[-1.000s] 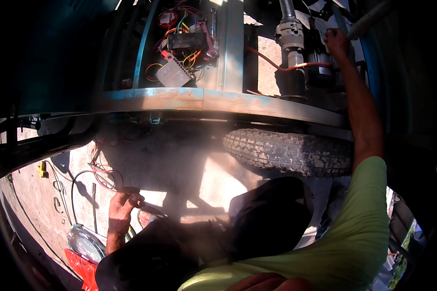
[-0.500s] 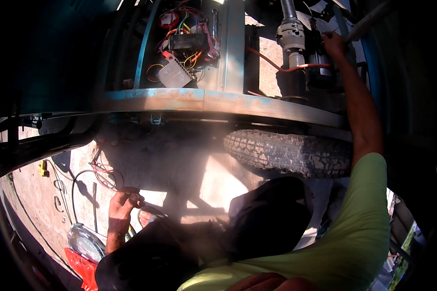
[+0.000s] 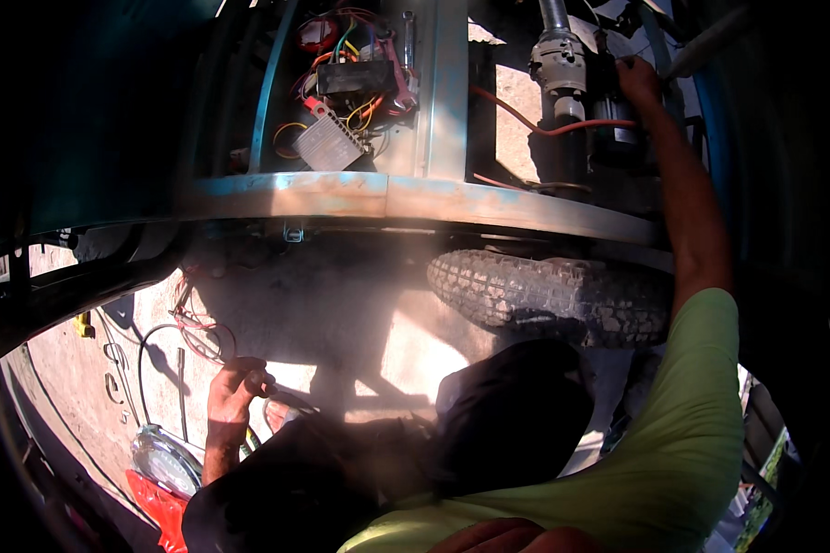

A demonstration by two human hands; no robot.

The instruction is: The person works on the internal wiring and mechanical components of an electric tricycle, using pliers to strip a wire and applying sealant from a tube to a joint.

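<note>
A blue-painted vehicle frame (image 3: pixel 387 195) fills the upper half of the frame, its worn metal cross-beam running from the left-centre to the right. Below the beam, right of centre, a knobbly black tyre (image 3: pixel 549 300) lies across the picture, with sunlit ground (image 3: pixel 378 323) to its left. In the upper centre an open compartment holds a tangle of red, yellow and green wires (image 3: pixel 355 41) and a ribbed grey box (image 3: pixel 327 146). To the upper right stands a grey cylindrical motor assembly (image 3: pixel 563 64), with an orange cable (image 3: pixel 563 124) curving across it.

The right arm, in a lime-green sleeve (image 3: pixel 673 433), reaches up the right side of the frame. The right hand (image 3: pixel 638 81) rests against the dark part just right of the motor assembly; whether its fingers grip or only touch it cannot be told.

In the lower left, the left hand (image 3: pixel 237 387) is curled, its fingers pressed together around a thin dark tool (image 3: pixel 281 398), which sticks out to the right from the fist. Just left of it a slim metal rod (image 3: pixel 181 392) lies on the ground, with a round glass headlamp (image 3: pixel 164 461) below.
</note>
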